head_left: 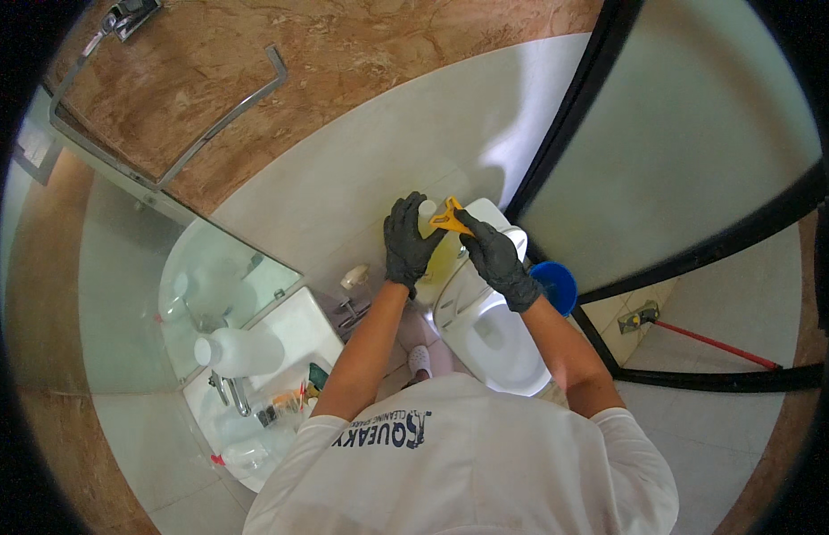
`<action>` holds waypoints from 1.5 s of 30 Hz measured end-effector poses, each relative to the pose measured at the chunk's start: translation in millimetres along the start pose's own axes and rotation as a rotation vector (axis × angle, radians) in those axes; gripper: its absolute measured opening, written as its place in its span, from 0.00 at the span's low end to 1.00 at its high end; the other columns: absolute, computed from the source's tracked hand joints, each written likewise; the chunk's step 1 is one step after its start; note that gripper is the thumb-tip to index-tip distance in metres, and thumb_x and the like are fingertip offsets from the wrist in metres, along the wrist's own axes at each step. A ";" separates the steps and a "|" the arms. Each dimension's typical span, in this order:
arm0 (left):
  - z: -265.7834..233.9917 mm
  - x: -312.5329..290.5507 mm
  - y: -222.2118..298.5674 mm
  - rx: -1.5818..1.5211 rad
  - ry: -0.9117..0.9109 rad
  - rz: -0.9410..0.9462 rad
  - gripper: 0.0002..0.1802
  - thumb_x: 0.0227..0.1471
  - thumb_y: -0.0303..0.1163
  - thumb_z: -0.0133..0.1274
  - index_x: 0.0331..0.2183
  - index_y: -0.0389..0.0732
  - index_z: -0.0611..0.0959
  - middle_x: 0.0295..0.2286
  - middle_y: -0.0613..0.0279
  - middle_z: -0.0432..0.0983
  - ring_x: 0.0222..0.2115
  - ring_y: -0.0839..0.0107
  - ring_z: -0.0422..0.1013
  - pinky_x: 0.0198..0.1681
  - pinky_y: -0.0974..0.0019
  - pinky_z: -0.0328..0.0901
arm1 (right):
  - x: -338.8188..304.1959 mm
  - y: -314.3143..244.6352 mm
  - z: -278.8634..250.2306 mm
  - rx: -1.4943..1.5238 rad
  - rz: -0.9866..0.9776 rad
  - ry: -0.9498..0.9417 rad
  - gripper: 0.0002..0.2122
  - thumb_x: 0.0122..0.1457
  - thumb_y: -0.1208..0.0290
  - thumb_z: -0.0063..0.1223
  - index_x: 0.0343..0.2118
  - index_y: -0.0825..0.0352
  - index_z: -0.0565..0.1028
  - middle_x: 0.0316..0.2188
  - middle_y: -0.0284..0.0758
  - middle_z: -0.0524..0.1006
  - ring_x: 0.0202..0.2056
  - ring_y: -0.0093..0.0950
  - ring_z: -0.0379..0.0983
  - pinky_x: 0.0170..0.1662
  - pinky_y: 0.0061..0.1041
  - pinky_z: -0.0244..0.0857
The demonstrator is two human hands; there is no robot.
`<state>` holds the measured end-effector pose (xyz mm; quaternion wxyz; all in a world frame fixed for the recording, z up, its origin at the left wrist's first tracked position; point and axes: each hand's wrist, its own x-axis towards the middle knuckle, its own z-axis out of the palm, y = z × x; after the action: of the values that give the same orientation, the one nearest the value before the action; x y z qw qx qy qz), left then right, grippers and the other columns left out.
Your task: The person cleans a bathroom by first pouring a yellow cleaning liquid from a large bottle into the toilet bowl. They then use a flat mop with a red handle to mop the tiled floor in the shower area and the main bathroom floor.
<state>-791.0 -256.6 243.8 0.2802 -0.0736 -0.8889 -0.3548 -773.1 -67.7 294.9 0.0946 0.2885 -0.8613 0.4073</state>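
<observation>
Both my hands wear black gloves and are raised above a white toilet (494, 343). My left hand (408, 239) grips the neck of a clear spray bottle (441, 259) holding pale yellow liquid. My right hand (496, 256) pinches the bottle's yellow trigger head (449, 217) from the right. The two hands are close together around the top of the bottle. The toilet lid is up against the cistern (499, 218).
A white sink (280, 357) with a chrome tap, a large white bottle (240, 352) and small items lies at lower left under a mirror. A blue round container (557, 283) stands right of the toilet. A black-framed glass shower partition (610, 125) and a red-handled tool (709, 343) are to the right.
</observation>
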 end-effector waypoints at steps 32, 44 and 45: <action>0.7 4.3 0.0 -0.059 -0.031 -0.091 0.32 0.37 0.39 0.61 0.47 0.44 0.72 0.49 0.56 0.66 0.52 0.54 0.58 0.54 0.50 0.52 | 3.2 -7.1 20.2 0.185 0.002 0.038 0.23 0.58 0.68 0.46 0.58 0.51 0.61 0.26 0.45 0.70 0.29 0.43 0.69 0.34 0.38 0.64; 9.1 -1.9 5.0 0.042 0.025 -0.168 0.24 0.41 0.41 0.59 0.44 0.50 0.76 0.47 0.62 0.68 0.51 0.57 0.59 0.51 0.49 0.53 | -3.7 -0.1 20.5 0.148 0.145 0.052 0.22 0.57 0.71 0.48 0.55 0.50 0.65 0.24 0.44 0.69 0.27 0.40 0.70 0.31 0.35 0.63; 9.5 -2.7 4.2 0.039 0.027 -0.166 0.24 0.41 0.41 0.58 0.44 0.50 0.76 0.47 0.62 0.68 0.51 0.57 0.59 0.51 0.49 0.53 | -4.2 -0.7 21.1 0.149 0.145 0.053 0.22 0.57 0.71 0.47 0.55 0.50 0.65 0.24 0.44 0.69 0.27 0.40 0.70 0.31 0.35 0.63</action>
<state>-791.5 -246.9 239.2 0.2630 0.0108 -0.8949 -0.3602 -767.8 -82.2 279.9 0.0660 0.2206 -0.8446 0.4833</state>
